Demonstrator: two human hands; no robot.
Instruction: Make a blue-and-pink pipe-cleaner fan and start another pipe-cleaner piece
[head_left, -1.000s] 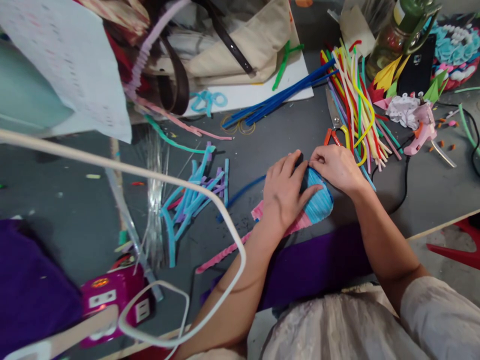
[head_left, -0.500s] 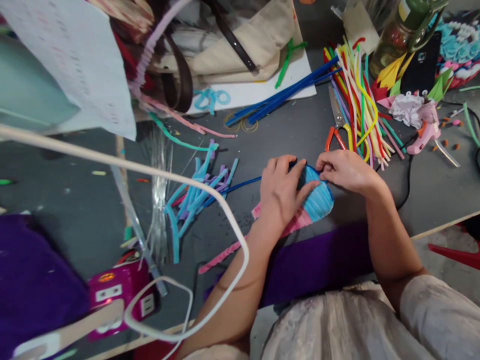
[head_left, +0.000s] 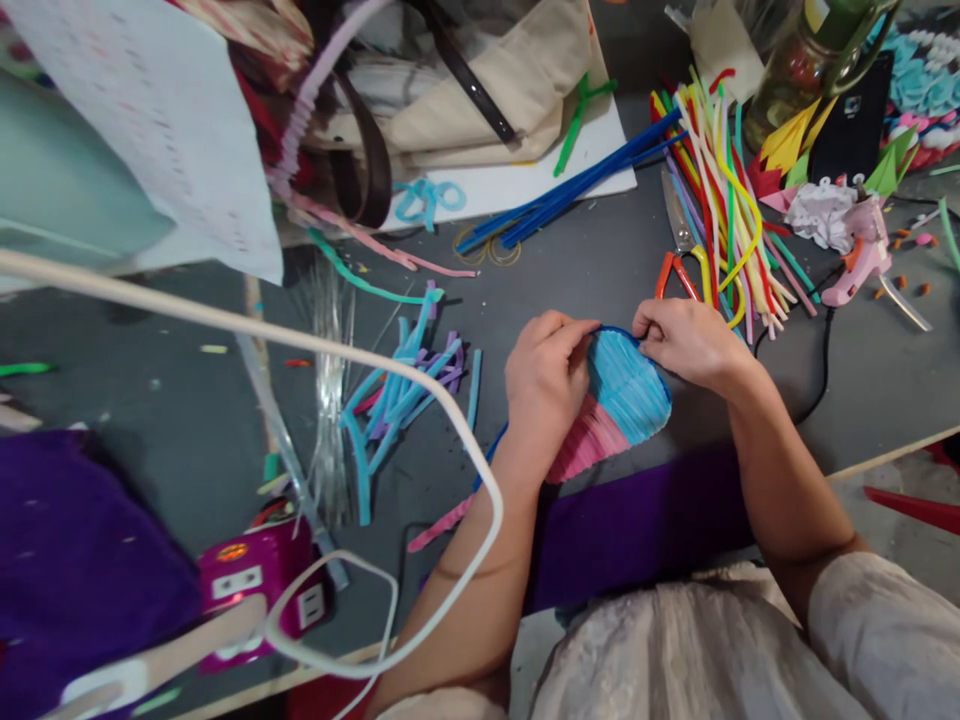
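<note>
A rounded piece made of blue and pink pipe cleaners lies on the grey table in front of me, edged by a dark blue pipe cleaner. My left hand is closed, pinching its left upper edge. My right hand is closed too, pinching the top right edge. Both hands hold the piece slightly tilted up. A pink pipe-cleaner tail trails from under my left forearm.
Cut blue and purple pipe-cleaner bits lie to the left. A bundle of coloured pipe cleaners, orange-handled scissors and a pink glue gun lie at the upper right. A white cable loops across the left. A pink power strip sits near the bottom left.
My left hand slid off the top of the blue-and-pink piece to its left edge, uncovering it. The dark blue pipe cleaner now runs around the rim. The view shifted slightly.
</note>
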